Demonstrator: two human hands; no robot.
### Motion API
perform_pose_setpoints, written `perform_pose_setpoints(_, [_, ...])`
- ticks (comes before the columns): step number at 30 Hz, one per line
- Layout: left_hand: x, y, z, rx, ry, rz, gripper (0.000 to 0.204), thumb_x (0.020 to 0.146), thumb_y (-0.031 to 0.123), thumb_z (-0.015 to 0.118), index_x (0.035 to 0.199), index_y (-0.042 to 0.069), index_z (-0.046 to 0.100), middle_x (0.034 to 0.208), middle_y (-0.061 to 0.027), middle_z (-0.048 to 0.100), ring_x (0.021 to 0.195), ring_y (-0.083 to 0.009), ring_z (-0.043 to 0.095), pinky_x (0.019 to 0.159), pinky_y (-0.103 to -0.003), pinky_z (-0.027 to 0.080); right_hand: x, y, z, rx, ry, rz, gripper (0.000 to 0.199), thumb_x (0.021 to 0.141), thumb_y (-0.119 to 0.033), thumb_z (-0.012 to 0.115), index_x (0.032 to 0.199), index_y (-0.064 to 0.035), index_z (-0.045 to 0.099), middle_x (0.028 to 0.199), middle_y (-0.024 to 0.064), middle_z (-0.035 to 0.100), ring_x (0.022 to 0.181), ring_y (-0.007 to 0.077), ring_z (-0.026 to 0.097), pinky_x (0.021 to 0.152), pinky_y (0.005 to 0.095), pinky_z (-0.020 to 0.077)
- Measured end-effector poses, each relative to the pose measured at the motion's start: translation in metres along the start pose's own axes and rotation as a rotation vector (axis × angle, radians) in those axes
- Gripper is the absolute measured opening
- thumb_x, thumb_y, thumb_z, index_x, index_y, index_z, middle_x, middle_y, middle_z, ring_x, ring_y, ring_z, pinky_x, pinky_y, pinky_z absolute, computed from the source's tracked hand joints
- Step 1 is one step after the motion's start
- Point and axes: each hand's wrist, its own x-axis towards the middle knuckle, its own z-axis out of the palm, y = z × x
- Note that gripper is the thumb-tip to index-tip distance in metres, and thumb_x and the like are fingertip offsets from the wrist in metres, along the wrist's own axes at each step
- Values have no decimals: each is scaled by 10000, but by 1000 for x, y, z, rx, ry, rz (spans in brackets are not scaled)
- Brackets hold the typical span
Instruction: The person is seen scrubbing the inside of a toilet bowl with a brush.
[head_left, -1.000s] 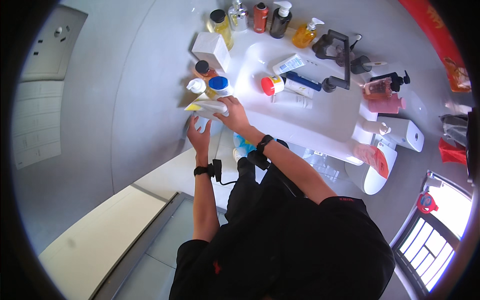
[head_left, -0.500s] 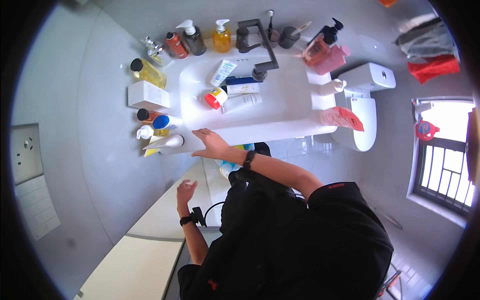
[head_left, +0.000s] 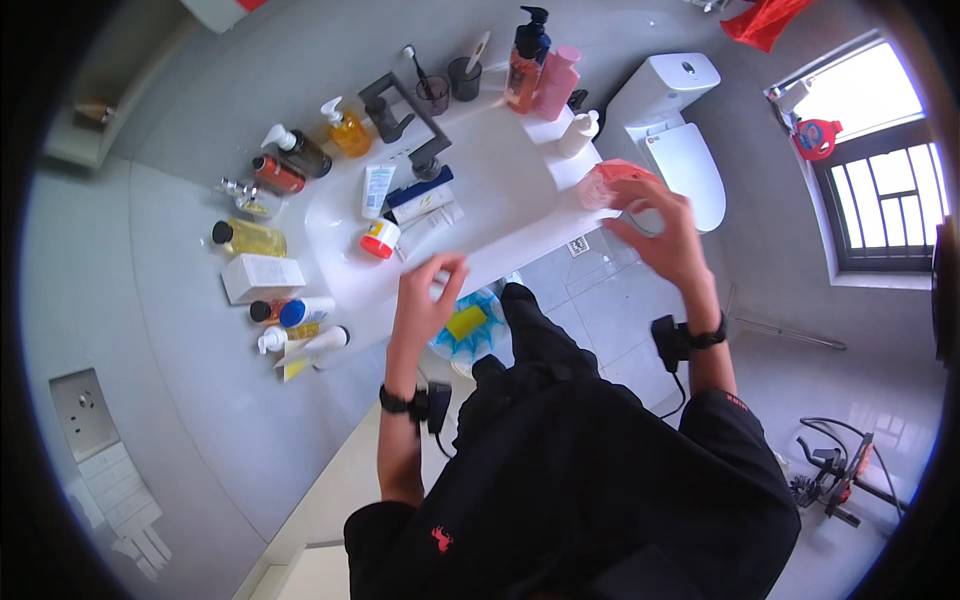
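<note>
My right hand [head_left: 668,238] is held over the right end of the sink, thumb and fingers apart. Its fingertips overlap the edge of a pink-red soft pouch [head_left: 598,190] on the sink's corner; whether they touch it I cannot tell. My left hand [head_left: 425,300] hovers at the front rim of the white sink [head_left: 505,258], fingers loosely curled with a gap inside and nothing seen in them. Nearest to it in the basin is a white jar with a red lid [head_left: 379,240]. Beside the jar lie a white tube [head_left: 377,190], a dark blue box [head_left: 420,188] and pale tubes [head_left: 432,222].
Pump bottles, including an amber one [head_left: 347,132], line the back and left rim near a white box [head_left: 262,278]. A black faucet [head_left: 425,130] reaches over the basin. A blue-lined bin [head_left: 480,335] stands below; a toilet [head_left: 690,175] is at the right.
My right hand has swung from the sink's left front to the pouch on the right. My left hand has risen to the front rim. The view has turned and shifted right.
</note>
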Motion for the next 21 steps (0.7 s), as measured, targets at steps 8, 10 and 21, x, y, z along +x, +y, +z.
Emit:
perform_pose_setpoints(8, [236,61,55,268,6,427,219,854,119,654,1067,77,625,958,-67,669,843,-234,659,701,-322,521,-15,155,-82,-96,219,249,357,753,-166,807,1054,-57,648,904,51,678,815,138,638,644,252,512])
perform_pose_setpoints(10, [282,68,72,409,-14,485,261,842,134,665,1096,98,616,1010,-68,655,882,-268,652,730,-347,525,-8,205,-68,-148,95,246,479,721,-255,837,1105,-63,626,939,63,666,817,171,634,668,274,520])
perform_pose_setpoints(21, [391,50,150,901,-403,272,448,786,306,707,1184,124,611,1032,-146,628,925,-352,635,789,-440,511,106,304,46,7,-262,-58,885,576,-431,865,1291,-70,489,1262,161,543,1164,342,516,990,421,436])
